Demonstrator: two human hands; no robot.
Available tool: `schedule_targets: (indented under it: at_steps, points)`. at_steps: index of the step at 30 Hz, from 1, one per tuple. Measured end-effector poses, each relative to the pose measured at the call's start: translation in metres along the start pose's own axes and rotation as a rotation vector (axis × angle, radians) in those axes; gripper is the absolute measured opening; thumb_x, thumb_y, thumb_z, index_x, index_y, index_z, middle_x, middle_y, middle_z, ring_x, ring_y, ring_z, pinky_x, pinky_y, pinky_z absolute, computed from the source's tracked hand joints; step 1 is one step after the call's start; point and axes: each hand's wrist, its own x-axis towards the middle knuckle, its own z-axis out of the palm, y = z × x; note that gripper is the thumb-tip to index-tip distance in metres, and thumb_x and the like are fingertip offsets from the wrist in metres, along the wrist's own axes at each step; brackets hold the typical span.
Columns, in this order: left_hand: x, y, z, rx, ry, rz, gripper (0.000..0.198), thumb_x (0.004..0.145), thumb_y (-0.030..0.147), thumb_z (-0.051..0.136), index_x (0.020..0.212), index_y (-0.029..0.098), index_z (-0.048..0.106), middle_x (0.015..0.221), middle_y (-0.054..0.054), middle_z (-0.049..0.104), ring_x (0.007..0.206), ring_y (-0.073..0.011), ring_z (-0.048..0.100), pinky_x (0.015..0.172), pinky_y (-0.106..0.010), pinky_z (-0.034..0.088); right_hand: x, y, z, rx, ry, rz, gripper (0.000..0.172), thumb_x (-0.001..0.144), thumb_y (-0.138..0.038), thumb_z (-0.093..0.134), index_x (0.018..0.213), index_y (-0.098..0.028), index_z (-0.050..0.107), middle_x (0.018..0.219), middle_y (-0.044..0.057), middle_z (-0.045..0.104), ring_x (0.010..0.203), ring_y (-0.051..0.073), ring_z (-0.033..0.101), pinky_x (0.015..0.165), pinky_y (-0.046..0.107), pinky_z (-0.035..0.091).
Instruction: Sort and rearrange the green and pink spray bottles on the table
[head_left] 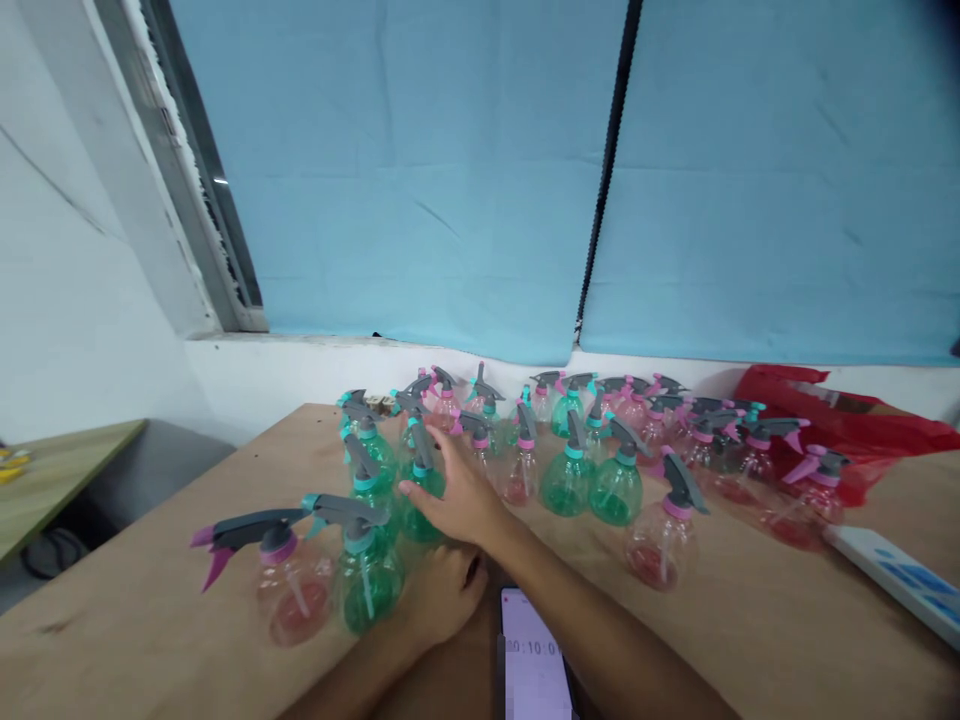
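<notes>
My right hand [466, 492] reaches over the table with thumb and fingers apart, beside a green spray bottle [420, 505] with a grey and turquoise trigger head. Whether the fingers touch that bottle, I cannot tell. Lower down, my left hand [448, 592] is curled into a loose fist, and no object shows in it. Close to its left stands another green spray bottle [370, 590], upright. Left of that is a clear spray bottle [292, 600] with a pink collar, pink nozzle and reddish base.
Several more green and pink spray bottles [566, 480] stand across the table [187, 620] toward the wall. A phone [536, 650] showing a timer lies between my forearms. At the right are a red plastic bag [855, 430] and a white device [900, 580]. Blue curtains [412, 180] hang behind.
</notes>
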Motion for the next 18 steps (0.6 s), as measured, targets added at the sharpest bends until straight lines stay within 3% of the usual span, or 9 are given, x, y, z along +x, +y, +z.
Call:
schedule_targets:
  at_steps: [2,5,8,12,15,17,18]
  points:
    - [0.000,-0.002,0.001,-0.001,0.030,0.013,0.029,0.095,0.020,0.048,0.110,0.018,0.073,0.117,-0.012,0.075,0.109,-0.0297,0.069,0.095,-0.039,0.050,0.007,0.001,0.012,0.006,-0.020,0.026,0.081,0.089,-0.044,0.069,0.156,-0.020,0.033,0.157,0.017,0.044,0.146,0.034,0.041,0.117,0.053,0.038]
    - [-0.001,-0.004,0.004,-0.023,0.061,0.033,0.032,0.094,0.019,0.049,0.113,0.016,0.074,0.120,-0.013,0.074,0.111,-0.0303,0.069,0.096,-0.039,0.051,0.012,0.007,0.028,0.042,0.066,0.037,0.072,0.090,-0.037,0.066,0.154,-0.020,0.037,0.152,0.015,0.051,0.141,0.031,0.048,0.115,0.049,0.041]
    - [-0.001,-0.005,0.005,-0.043,0.047,0.038,0.032,0.092,0.020,0.050,0.113,0.016,0.074,0.120,-0.013,0.074,0.111,-0.0305,0.069,0.096,-0.039,0.051,0.017,0.013,0.039,0.077,0.188,0.074,0.061,0.089,-0.032,0.067,0.145,-0.021,0.046,0.136,0.012,0.063,0.125,0.029,0.060,0.107,0.045,0.048]
    - [-0.002,-0.003,0.002,-0.028,0.008,-0.008,0.029,0.093,0.021,0.051,0.109,0.019,0.076,0.114,-0.012,0.076,0.108,-0.0302,0.070,0.095,-0.038,0.051,0.026,0.019,0.047,0.073,0.213,0.127,0.054,0.084,-0.032,0.070,0.134,-0.019,0.055,0.123,0.012,0.067,0.114,0.028,0.063,0.100,0.043,0.050]
    - [-0.001,0.000,-0.001,-0.007,-0.003,-0.013,0.029,0.096,0.022,0.049,0.108,0.019,0.075,0.114,-0.011,0.076,0.107,-0.0291,0.070,0.095,-0.037,0.050,0.029,0.022,0.046,0.098,0.186,0.110,0.030,0.084,-0.030,0.068,0.112,-0.019,0.066,0.101,0.007,0.070,0.094,0.024,0.065,0.088,0.036,0.052]
    - [-0.001,0.002,-0.002,0.017,-0.027,-0.019,0.029,0.097,0.023,0.047,0.105,0.020,0.075,0.111,-0.011,0.076,0.105,-0.0284,0.071,0.094,-0.036,0.050,0.027,0.025,0.042,0.136,0.171,0.090,0.014,0.083,-0.031,0.068,0.091,-0.020,0.068,0.081,0.001,0.065,0.077,0.020,0.060,0.076,0.031,0.051]
    - [-0.001,0.002,-0.003,0.031,-0.044,-0.027,0.028,0.098,0.023,0.047,0.104,0.020,0.075,0.109,-0.011,0.077,0.103,-0.0281,0.071,0.092,-0.036,0.051,0.025,0.027,0.041,0.159,0.172,0.086,0.013,0.083,-0.033,0.068,0.083,-0.019,0.067,0.074,-0.001,0.061,0.072,0.018,0.057,0.071,0.029,0.049]
